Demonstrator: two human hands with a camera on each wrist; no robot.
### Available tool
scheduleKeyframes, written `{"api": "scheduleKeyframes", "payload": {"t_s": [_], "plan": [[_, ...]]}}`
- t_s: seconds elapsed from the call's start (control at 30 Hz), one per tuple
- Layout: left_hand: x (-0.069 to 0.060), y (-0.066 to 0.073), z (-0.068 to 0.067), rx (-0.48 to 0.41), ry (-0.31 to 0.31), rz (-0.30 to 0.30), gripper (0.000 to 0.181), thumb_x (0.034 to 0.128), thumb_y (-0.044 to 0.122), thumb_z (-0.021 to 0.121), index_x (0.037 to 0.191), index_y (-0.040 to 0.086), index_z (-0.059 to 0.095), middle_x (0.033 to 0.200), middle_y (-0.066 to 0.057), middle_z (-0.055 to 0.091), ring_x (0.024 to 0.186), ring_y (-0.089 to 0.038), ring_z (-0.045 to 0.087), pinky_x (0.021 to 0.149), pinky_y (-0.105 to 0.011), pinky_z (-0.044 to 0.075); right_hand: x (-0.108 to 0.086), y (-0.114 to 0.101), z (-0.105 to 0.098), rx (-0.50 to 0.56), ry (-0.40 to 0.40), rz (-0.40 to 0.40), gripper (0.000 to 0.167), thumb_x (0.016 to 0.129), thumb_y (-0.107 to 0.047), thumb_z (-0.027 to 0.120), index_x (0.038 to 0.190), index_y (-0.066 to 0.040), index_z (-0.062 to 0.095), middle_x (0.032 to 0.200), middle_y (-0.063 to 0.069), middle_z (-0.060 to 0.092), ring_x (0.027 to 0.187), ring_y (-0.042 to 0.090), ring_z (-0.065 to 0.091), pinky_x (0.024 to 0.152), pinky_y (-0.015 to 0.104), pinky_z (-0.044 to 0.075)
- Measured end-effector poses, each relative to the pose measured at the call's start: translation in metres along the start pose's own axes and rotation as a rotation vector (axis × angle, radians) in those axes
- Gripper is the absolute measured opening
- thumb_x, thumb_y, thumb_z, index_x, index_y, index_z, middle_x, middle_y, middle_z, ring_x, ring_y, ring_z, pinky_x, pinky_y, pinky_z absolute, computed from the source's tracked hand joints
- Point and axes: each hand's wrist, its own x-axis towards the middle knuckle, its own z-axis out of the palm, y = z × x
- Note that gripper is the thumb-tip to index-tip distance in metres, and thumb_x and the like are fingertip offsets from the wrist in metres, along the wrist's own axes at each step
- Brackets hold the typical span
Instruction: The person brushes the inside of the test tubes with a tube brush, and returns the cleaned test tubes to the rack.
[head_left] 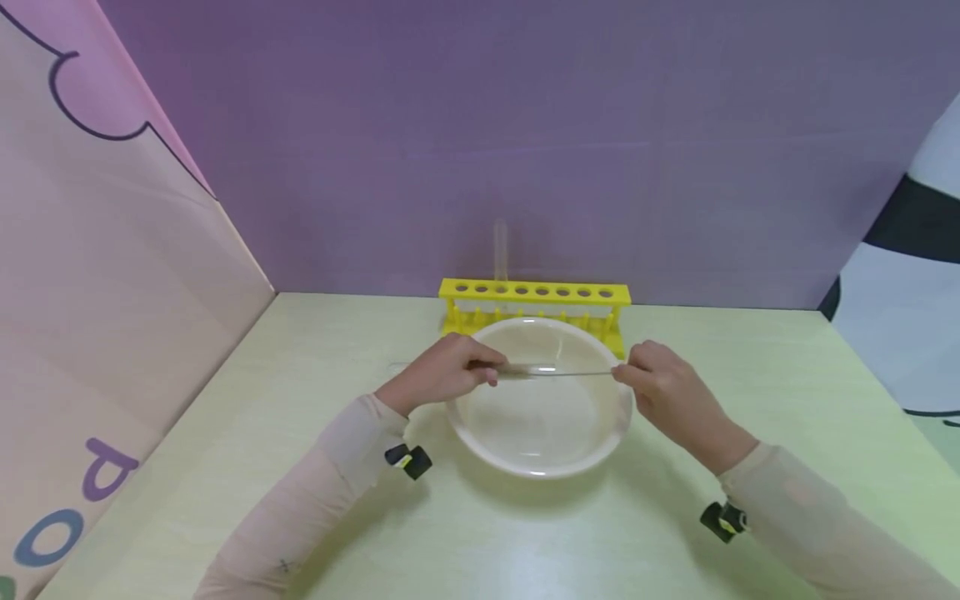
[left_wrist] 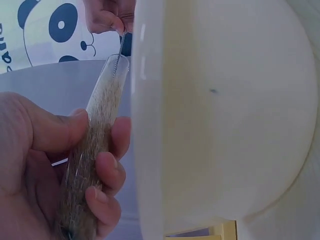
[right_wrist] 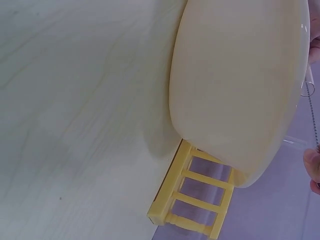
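Observation:
My left hand [head_left: 450,368] grips a clear glass test tube [left_wrist: 112,82] above a white basin [head_left: 536,425]. Inside the tube sit the bristles of a test tube brush [left_wrist: 95,145]. The brush's twisted wire [right_wrist: 312,115] comes out of the tube's mouth toward the right. My right hand [head_left: 667,392] pinches that wire near its end, over the basin's right rim. In the right wrist view only the fingertips [right_wrist: 313,167] of this hand show at the edge.
Behind the basin stands a yellow test tube rack [head_left: 534,292], partly hidden by it. Another clear test tube [head_left: 501,250] stands upright in the rack. A purple wall panel [head_left: 525,150] rises behind the pale tabletop [head_left: 337,333], with printed side panels left and right.

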Motion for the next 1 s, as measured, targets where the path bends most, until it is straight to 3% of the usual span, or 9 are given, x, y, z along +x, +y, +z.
{"api": "scheduleKeyframes", "payload": {"t_s": [0.47,0.73,1.0], "plan": [[0.002,0.002,0.001,-0.093,-0.053,-0.032,0.021,0.0921,0.004,0.055,0.107,0.002,0.069,0.078,0.002,0.068,0.059,-0.008,0.041,0.057,-0.021,0.036,0.003,-0.006,0.001,-0.050,-0.014,-0.054,0.033,0.055,0.020,0.072,0.077,-0.001,0.062,0.069,0.009,0.050,0.065,0.023,0.045,0.056,0.034,0.043],[0.004,0.005,0.002,-0.141,-0.060,-0.062,0.022,0.0933,0.003,0.054,0.109,0.001,0.069,0.079,0.000,0.068,0.060,-0.010,0.043,0.057,-0.021,0.036,0.005,-0.009,0.003,-0.060,0.011,-0.049,0.033,0.054,0.023,0.068,0.078,0.000,0.064,0.070,0.010,0.052,0.064,0.023,0.046,0.055,0.034,0.043],[0.006,0.006,0.003,-0.155,-0.052,-0.050,0.020,0.0941,0.004,0.053,0.107,0.002,0.069,0.080,-0.003,0.068,0.061,-0.010,0.043,0.057,-0.021,0.037,0.006,-0.015,0.006,-0.058,0.016,-0.017,0.038,0.050,0.027,0.069,0.079,0.001,0.065,0.070,0.010,0.054,0.064,0.023,0.048,0.055,0.033,0.045]]}}
